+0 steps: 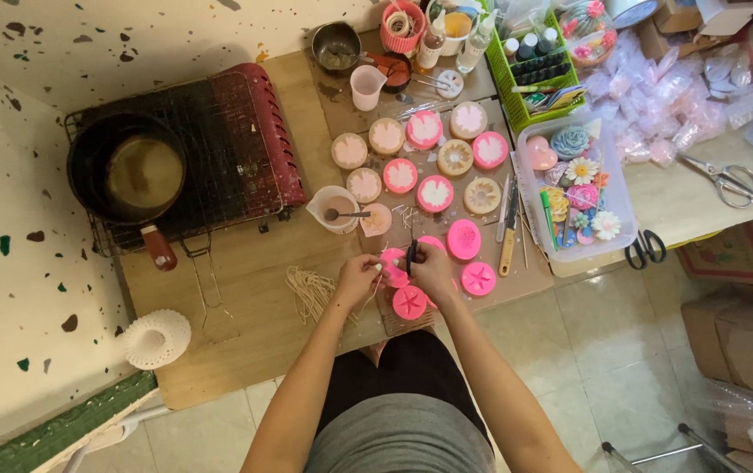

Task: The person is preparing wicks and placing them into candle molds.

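Observation:
My left hand [357, 276] pinches a thin pale wick at the edge of a small pink mould [391, 265]. My right hand [431, 265] holds a thin dark tool [411, 256] upright over that same mould. Both hands meet above the near edge of the wooden board [245, 324]. Other pink round moulds lie close by: one [410, 303] just below my hands, one [478, 278] to the right and one [463, 238] above it. A loose bundle of pale wicks [308, 289] lies left of my left hand.
Several filled round moulds [435, 194] sit in rows further back. A dark pot [127, 175] rests on a grill over a red stove. A clear box [622, 215] of flower shapes stands right, scissors [727, 181] beyond. A cup with a spoon [335, 209] is near.

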